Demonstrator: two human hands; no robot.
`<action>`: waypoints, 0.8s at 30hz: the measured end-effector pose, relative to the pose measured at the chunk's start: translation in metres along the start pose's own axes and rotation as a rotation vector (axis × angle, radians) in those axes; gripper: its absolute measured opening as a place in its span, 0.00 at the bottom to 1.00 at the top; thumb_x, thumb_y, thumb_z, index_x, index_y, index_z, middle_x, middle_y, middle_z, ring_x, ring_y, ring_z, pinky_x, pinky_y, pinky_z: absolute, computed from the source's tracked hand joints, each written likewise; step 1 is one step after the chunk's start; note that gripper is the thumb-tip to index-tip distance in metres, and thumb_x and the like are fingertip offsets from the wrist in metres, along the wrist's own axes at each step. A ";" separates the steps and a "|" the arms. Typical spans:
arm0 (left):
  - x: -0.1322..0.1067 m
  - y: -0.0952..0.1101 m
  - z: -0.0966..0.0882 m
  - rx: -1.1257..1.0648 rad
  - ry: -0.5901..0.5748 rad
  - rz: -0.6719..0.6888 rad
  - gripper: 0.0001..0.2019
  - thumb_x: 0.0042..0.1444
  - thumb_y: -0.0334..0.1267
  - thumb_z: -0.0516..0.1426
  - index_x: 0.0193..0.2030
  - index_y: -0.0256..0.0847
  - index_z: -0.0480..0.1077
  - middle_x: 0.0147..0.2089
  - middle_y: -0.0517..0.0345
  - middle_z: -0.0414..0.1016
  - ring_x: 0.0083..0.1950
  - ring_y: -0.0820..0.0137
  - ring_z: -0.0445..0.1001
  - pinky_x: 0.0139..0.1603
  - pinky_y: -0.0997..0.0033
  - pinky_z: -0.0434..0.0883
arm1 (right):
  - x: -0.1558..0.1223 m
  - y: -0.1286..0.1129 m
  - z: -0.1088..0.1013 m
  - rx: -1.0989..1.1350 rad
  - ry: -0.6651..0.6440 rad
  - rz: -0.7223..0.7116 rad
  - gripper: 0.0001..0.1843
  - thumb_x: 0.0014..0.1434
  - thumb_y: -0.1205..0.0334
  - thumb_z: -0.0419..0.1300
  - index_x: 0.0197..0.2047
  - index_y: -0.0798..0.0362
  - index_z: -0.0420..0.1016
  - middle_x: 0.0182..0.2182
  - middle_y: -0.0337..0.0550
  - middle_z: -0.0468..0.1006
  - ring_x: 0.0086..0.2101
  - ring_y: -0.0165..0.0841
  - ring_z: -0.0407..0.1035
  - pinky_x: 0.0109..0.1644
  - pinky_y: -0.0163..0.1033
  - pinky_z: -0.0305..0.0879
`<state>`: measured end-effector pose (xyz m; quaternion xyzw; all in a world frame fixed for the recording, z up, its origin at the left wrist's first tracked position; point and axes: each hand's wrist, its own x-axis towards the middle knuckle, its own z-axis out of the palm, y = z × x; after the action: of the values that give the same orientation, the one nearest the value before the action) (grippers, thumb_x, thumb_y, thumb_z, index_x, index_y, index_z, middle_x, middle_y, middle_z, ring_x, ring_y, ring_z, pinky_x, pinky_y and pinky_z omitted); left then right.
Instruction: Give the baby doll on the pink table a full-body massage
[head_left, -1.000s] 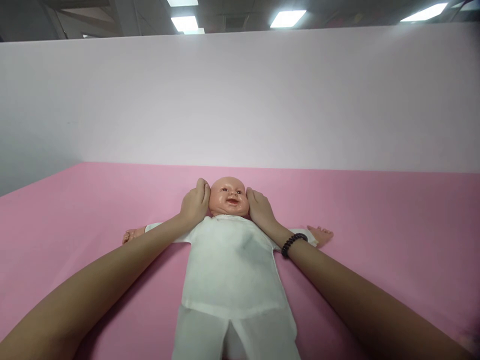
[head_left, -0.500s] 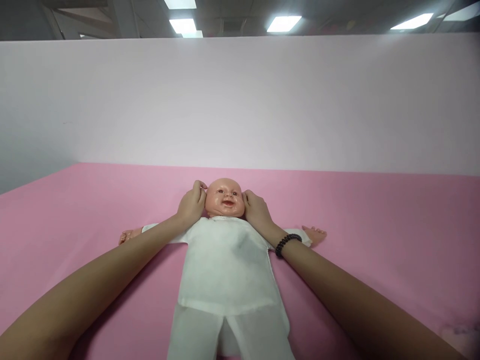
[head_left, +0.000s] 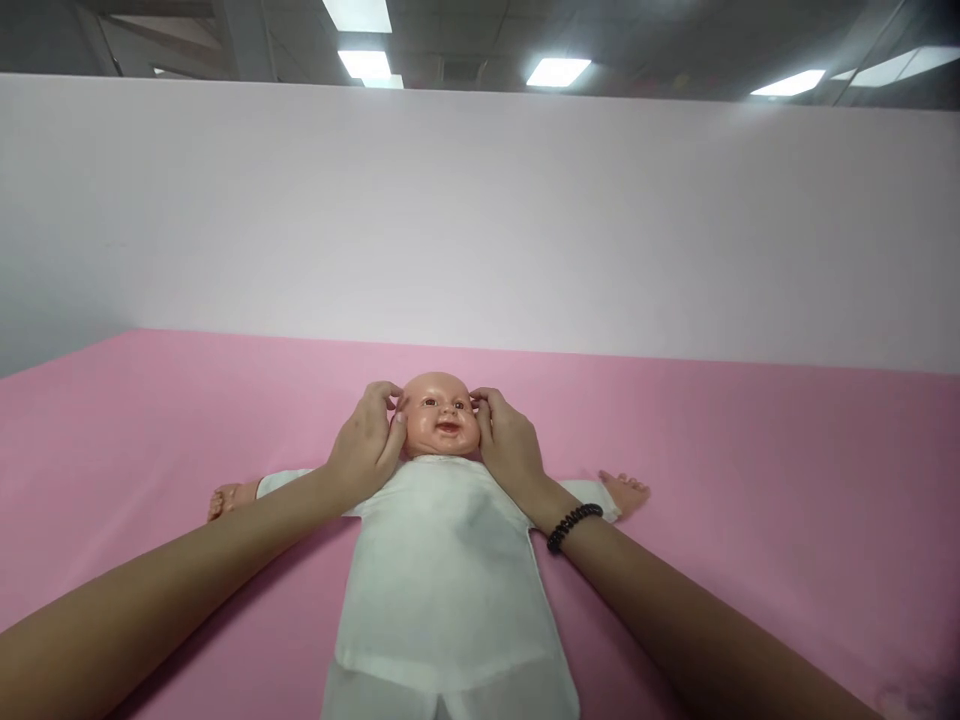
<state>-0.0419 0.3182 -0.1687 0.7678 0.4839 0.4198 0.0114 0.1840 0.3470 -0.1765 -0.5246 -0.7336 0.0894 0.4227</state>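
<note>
I have the left hand [head_left: 365,442] touching the doll's head [head_left: 441,418], thumb and fingers parted; opposite, the right hand [head_left: 514,442] curls, any pinch unclear. Placement looks done, release not yet.

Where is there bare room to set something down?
Widest: the pink surface right of the doll, between the white panel and the right forearm. Another patch lies left, between the panel and left forearm. Crowded: around the doll's head, flanked by the left hand and right hand.

Left grip [head_left: 367,440] and right grip [head_left: 514,440] touch the doll [head_left: 446,570].
</note>
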 end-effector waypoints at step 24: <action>-0.080 -0.043 -0.106 0.414 -0.462 0.031 0.26 0.64 0.50 0.54 0.67 0.50 0.67 0.61 0.50 0.76 0.56 0.53 0.77 0.50 0.60 0.73 | -0.088 0.060 -0.104 -0.468 -0.179 -0.172 0.22 0.72 0.47 0.47 0.40 0.51 0.77 0.34 0.47 0.81 0.35 0.41 0.75 0.39 0.44 0.67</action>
<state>-0.1576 0.2400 -0.1690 0.8361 0.5320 0.1268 -0.0421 0.3086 0.2658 -0.1921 -0.5336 -0.8107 -0.0728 0.2294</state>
